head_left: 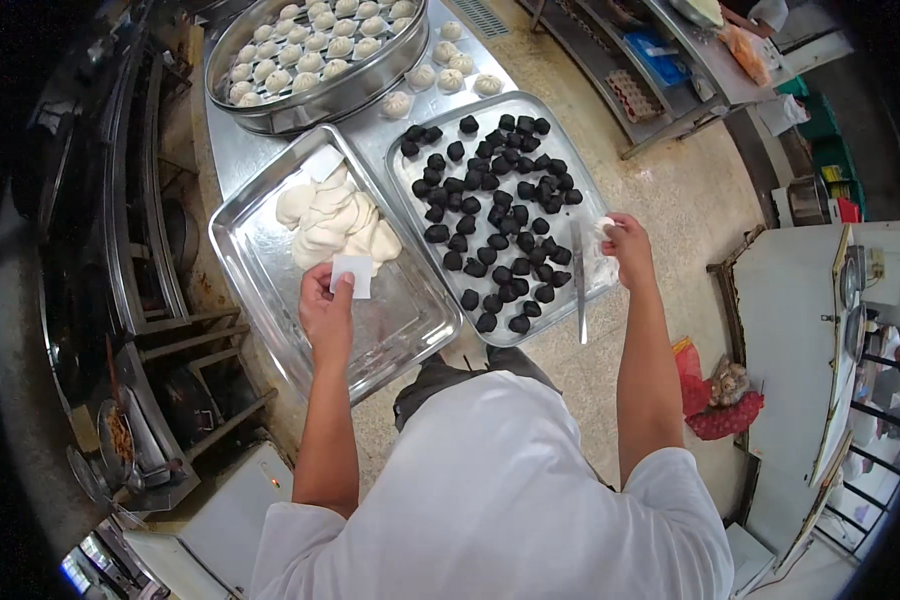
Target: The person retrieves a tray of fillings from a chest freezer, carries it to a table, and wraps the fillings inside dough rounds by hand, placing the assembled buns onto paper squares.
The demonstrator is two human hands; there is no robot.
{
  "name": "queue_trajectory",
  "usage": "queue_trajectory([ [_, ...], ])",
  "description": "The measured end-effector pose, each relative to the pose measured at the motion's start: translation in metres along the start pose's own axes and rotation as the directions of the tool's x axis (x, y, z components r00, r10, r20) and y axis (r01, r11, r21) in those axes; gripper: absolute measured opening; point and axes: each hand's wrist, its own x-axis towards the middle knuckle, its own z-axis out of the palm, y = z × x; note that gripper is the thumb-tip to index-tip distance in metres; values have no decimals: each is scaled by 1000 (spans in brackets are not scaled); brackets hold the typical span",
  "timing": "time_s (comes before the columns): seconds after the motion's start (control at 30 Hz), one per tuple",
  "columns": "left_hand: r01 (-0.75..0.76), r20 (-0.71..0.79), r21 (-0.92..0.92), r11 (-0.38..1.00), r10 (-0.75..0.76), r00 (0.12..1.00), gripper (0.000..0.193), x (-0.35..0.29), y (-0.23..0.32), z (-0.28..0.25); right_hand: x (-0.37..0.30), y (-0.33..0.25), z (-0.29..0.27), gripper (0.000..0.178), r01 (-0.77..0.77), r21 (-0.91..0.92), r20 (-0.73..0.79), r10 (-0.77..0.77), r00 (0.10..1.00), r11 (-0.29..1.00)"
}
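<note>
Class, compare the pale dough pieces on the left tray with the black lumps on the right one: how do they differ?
Colour: the dough pieces are creamy white; the lumps are black.
Shape: the dough pieces look flat; the lumps, chunky.
Arrangement: the dough pieces overlap in a pile; the lumps are scattered.
Shared: both lie in metal trays.

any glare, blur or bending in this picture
Head view: bright reflections mark the bare bottom of the dough tray; head view: corners go black and straight edges bow toward the rim; head view: the left hand and its paper square show no obvious motion blur.
</note>
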Motion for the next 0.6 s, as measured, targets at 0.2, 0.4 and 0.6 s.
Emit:
queue_trajectory([
  [0.2,71,123,-163,984,-51,991,19,-21,15,29,-76,-25,14,29,-140,643,330,-107,938,753],
  [0.4,99,245,-220,971,-43,969,26,-36,40,72,-152,-55,86,29,42,561,334,-273,902,827],
  [0.6,323,358,-302,897,-207,910,28,-48,58,70,-191,-67,142,45,448,114,365,-457,811,887],
])
